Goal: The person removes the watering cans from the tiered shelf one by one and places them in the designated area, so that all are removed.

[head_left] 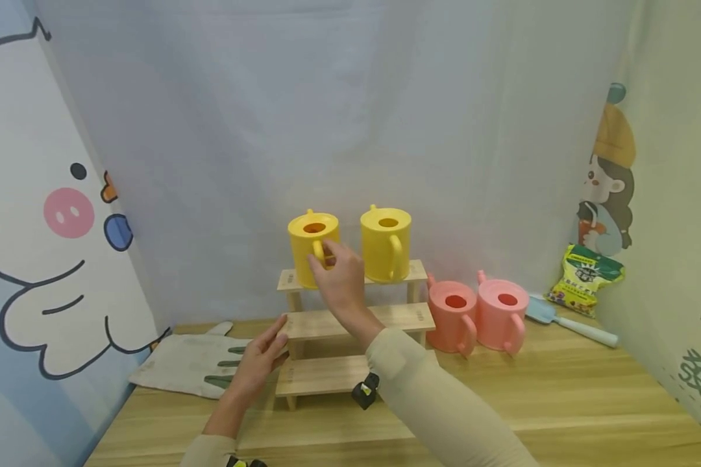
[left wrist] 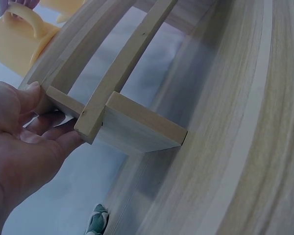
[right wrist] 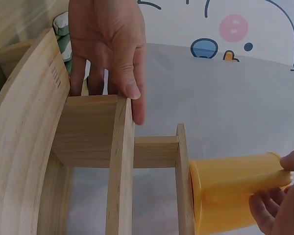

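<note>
My right hand [head_left: 340, 275] holds the handle of the left yellow watering can [head_left: 301, 253], which stands at the left end of the top tier of a three-tier wooden shelf [head_left: 321, 324]. In the right wrist view, the thumb and fingers of that hand pinch the handle near the can's rim. A second yellow watering can [head_left: 380, 256] stands to its right on the same tier. My left hand [head_left: 257, 360] grips the left end of the middle tier; in the left wrist view its thumb lies over the board and its fingers reach beneath it.
Two pink watering cans [head_left: 448, 324] stand on the table [head_left: 561, 402] right of the shelf. Behind them lie a blue trowel [head_left: 584, 331] and a green and yellow bag [head_left: 584, 279]. White gloves with green marks [head_left: 181, 363] lie at left. A pale curtain hangs behind.
</note>
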{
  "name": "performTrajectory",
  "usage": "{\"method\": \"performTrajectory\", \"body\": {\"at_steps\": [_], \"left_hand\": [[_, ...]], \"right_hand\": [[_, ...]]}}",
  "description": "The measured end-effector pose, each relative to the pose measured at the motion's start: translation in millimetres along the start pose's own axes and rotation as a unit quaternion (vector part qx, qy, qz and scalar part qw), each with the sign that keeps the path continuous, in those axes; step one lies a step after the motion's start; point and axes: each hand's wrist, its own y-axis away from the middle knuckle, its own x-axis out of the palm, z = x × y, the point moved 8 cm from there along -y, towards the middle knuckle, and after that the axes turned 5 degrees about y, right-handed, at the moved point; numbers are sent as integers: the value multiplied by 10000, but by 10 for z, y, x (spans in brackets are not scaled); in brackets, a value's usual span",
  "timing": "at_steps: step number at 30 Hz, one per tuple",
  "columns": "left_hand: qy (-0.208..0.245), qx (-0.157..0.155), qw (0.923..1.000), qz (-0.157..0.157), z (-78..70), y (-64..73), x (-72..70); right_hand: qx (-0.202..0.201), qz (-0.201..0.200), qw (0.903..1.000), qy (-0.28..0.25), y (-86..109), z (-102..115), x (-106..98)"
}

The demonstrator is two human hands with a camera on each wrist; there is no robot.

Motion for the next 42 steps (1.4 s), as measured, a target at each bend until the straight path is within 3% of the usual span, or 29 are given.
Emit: {"method": "performTrajectory", "body": {"at_steps": [17, 27, 42], "left_hand": [[-28, -35, 10000, 46, -13, 8, 14], [-15, 10, 10000, -9, -11, 14, 6], [6, -3, 10000, 27, -14, 12, 15]], "right_hand": [[698, -192, 9968, -326, -24, -124, -36], [765, -484, 9951, -395, -43, -161, -103], [966, -579, 9908, -755, -30, -199, -153]]}}
